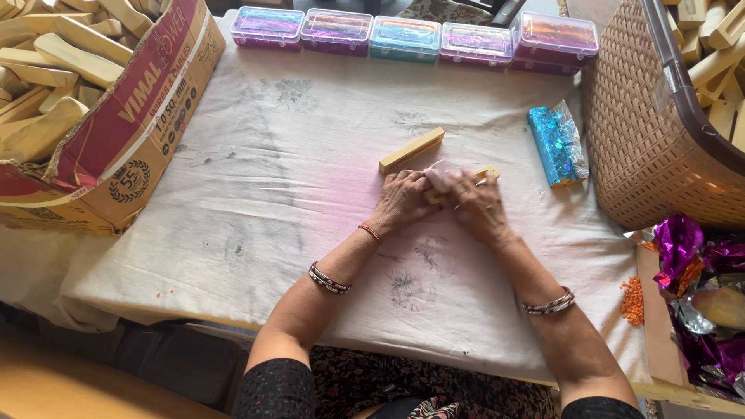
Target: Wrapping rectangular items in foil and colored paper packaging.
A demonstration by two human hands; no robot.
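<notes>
My left hand (402, 200) and my right hand (478, 206) meet at the middle of a white cloth-covered table (272, 194). Between them lies a pale wooden block (487, 172), mostly hidden under my fingers, and both hands press a small whitish piece of paper or cloth (439, 175) onto it. A second pale wooden block (411, 150) lies loose just beyond my left hand. A block wrapped in shiny blue foil (556, 144) lies to the right of my hands.
A cardboard box (132, 147) of wooden blocks stands at the left. A woven basket (644, 132) with more blocks stands at the right. Several coloured plastic cases (403, 37) line the far edge. Purple foil sheets (691, 256) and orange bits (633, 301) lie at the right.
</notes>
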